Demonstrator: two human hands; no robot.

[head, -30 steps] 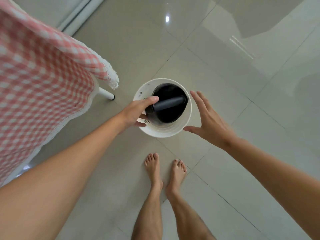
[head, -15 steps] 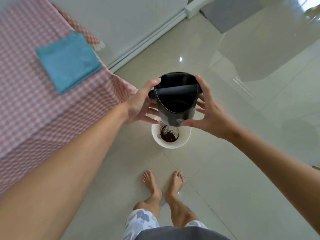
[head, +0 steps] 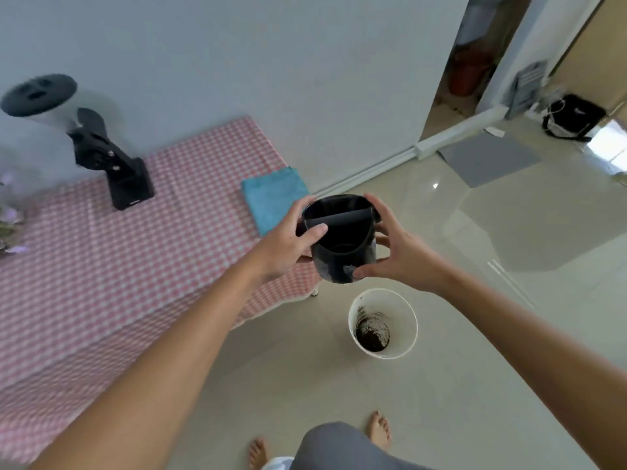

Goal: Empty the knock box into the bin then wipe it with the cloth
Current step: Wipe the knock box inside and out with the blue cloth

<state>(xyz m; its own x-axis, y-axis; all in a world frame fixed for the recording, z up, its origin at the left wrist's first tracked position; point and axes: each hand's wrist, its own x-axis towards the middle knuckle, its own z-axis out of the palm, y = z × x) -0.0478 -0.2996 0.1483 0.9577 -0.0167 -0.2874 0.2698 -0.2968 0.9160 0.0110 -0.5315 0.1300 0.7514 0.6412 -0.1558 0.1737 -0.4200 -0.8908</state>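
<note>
Blurred and cut off at the table's far-left corner

Your grinder (head: 51,106) smears with motion — the flowers (head: 10,222) leave frame; your hands hide the knock box's (head: 339,252) sides.

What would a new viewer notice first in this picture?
First, the black round knock box with its crossbar, held upright at centre between the left hand and right hand. Below it on the pale floor stands the white round bin holding dark grounds; the folded blue cloth lies on the pink checked tablecloth.
</note>
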